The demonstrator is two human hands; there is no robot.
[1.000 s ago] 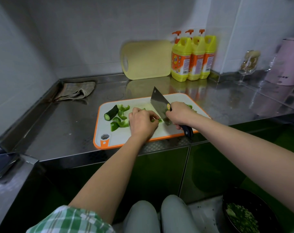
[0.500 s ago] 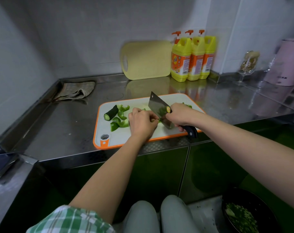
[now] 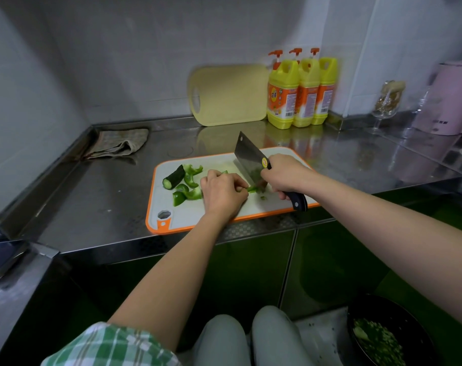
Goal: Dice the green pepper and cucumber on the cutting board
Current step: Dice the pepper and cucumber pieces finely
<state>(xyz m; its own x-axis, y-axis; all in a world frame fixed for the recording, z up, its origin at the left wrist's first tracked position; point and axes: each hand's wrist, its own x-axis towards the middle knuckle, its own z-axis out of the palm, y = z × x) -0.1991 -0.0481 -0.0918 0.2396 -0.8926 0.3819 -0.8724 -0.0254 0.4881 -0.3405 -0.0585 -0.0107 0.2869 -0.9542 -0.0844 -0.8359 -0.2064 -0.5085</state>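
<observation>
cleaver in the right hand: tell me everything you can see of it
The cleaver has a broad rectangular blade that looks like steel, with a small hole near its far top corner and a round yellow-red sticker by the handle. The dark handle shows pale rivets. The right hand grips it where handle meets blade. The blade slants, far end raised, heel down over the cutting board at a green pepper strip held by the left hand. Contact with the board cannot be told.
</observation>
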